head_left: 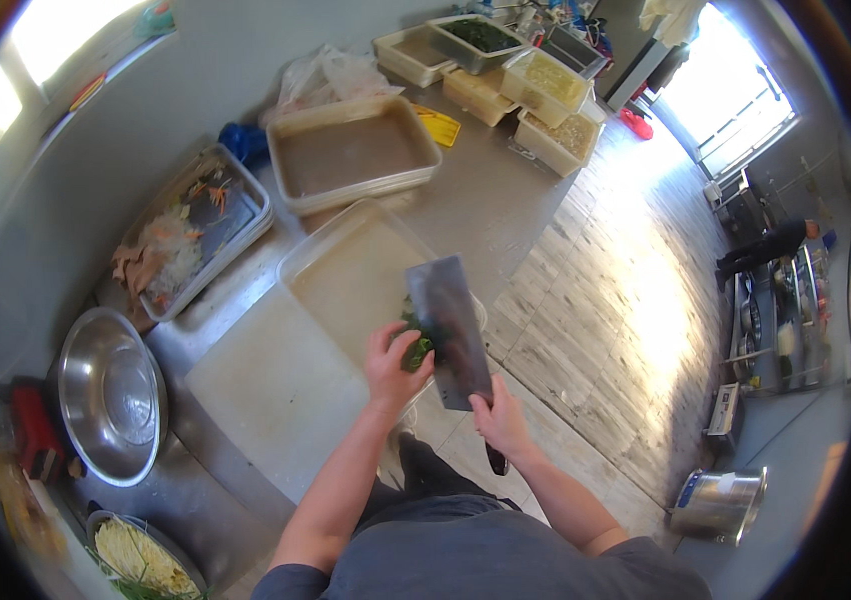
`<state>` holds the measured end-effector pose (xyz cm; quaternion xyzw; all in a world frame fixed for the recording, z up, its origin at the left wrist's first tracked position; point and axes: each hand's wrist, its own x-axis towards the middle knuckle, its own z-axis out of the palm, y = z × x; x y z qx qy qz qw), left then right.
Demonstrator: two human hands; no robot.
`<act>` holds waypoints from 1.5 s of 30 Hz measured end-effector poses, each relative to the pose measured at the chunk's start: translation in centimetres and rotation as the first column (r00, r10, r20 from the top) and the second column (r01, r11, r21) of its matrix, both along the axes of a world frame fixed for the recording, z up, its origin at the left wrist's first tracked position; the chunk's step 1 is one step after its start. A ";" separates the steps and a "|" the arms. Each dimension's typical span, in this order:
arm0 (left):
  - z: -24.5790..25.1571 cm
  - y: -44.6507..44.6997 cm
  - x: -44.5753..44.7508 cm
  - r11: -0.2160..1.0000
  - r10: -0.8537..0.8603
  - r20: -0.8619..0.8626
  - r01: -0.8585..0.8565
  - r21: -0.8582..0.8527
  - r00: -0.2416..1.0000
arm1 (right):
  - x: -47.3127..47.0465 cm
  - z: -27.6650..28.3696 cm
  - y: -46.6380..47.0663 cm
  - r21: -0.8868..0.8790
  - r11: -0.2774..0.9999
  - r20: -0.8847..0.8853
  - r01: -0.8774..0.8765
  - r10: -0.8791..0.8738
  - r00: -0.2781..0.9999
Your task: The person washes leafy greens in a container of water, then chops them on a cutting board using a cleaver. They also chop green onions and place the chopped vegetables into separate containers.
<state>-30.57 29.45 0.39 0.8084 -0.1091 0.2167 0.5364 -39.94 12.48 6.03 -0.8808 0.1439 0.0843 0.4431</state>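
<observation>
My right hand [502,421] grips the dark handle of a broad cleaver [446,322], its blade flat side up with wet-looking smears. Fingers of my left hand [395,367] curl around a small bunch of chopped leafy greens [418,351] against the blade's left side. Part of the greens is hidden by the fingers and the blade. Both hands are over the near right end of a shallow translucent plastic tub [350,262]. A white cutting board [268,397] lies to the left of my left hand, alongside the tub.
Behind the tub stand stacked plastic trays [354,150]. A tray with vegetable scraps [178,240], a steel bowl [112,397] and a bowl of pale shreds [140,559] sit left. Food tubs [549,82] crowd the table's far end. A person [767,247] is across the tiled floor.
</observation>
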 end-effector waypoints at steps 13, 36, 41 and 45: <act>-4.3 0.4 -0.2 0.956 -0.017 -0.324 0.111 0.272 0.946 | 4.4 -0.5 -7.3 -0.041 0.994 0.012 0.102 -0.101 0.995; -8.0 14.9 -5.4 0.902 0.381 -0.467 -0.210 0.377 0.798 | 5.9 3.6 -0.3 0.072 0.969 0.121 -0.237 0.228 0.966; 3.2 5.2 -3.0 0.978 -0.112 -0.145 0.135 0.160 0.983 | 5.5 5.8 -1.8 0.003 0.997 0.220 -0.071 0.069 0.973; -1.4 3.5 -2.0 0.897 -0.198 -0.303 0.297 0.327 0.932 | 6.2 6.6 -5.1 -0.202 0.976 0.349 0.082 -0.006 0.937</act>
